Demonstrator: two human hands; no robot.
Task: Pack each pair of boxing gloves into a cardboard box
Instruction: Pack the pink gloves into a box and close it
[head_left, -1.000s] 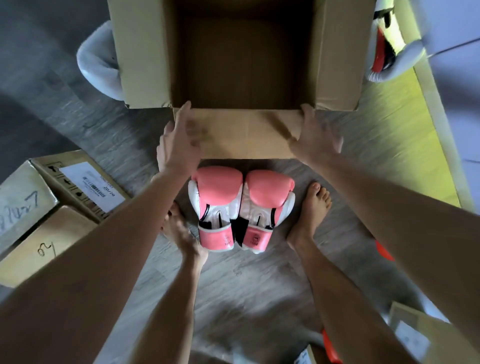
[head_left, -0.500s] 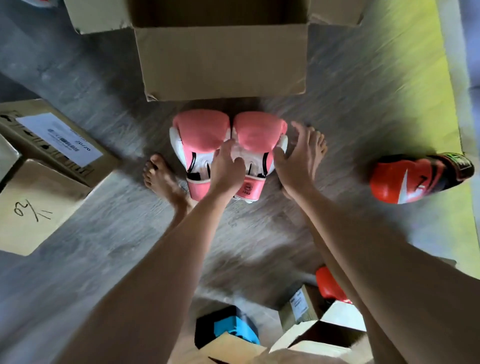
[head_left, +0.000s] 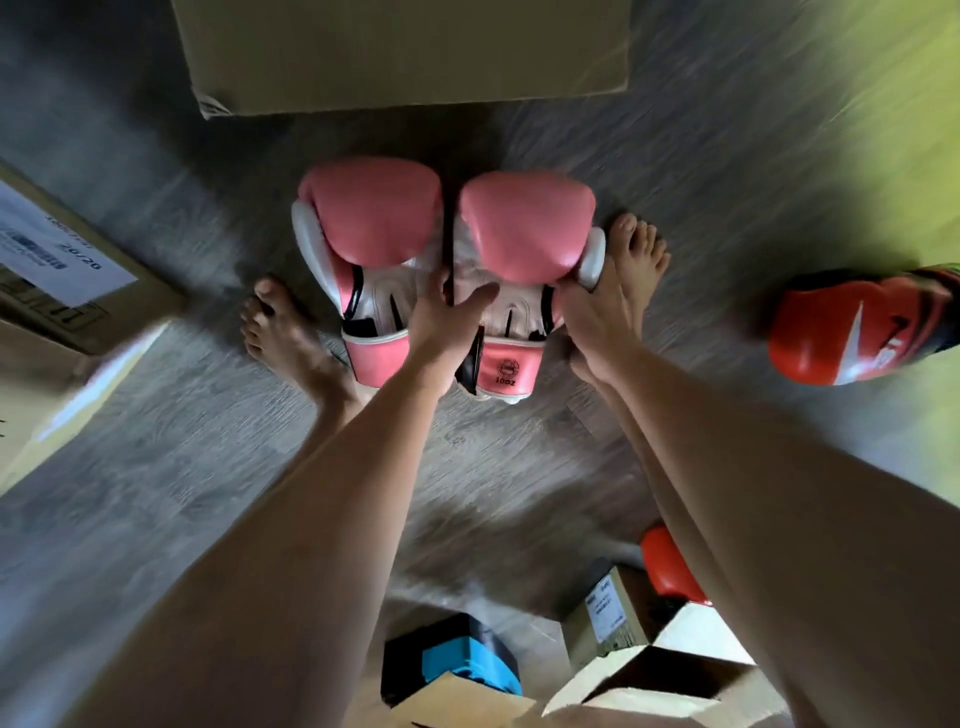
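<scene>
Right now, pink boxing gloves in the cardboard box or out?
Out: pink boxing gloves lie on grey floor, outside brown cardboard box.

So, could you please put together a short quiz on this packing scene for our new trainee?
1. True or false: the pink gloves already lie inside the cardboard box.
2. The single glove lying apart on the floor is mainly: A blue, B orange-red, C purple.
3. Which hand rests across the gap between the two pink gloves?

Key: 1 false, they lie on the floor outside the box; 2 B; 3 the left hand.
</scene>
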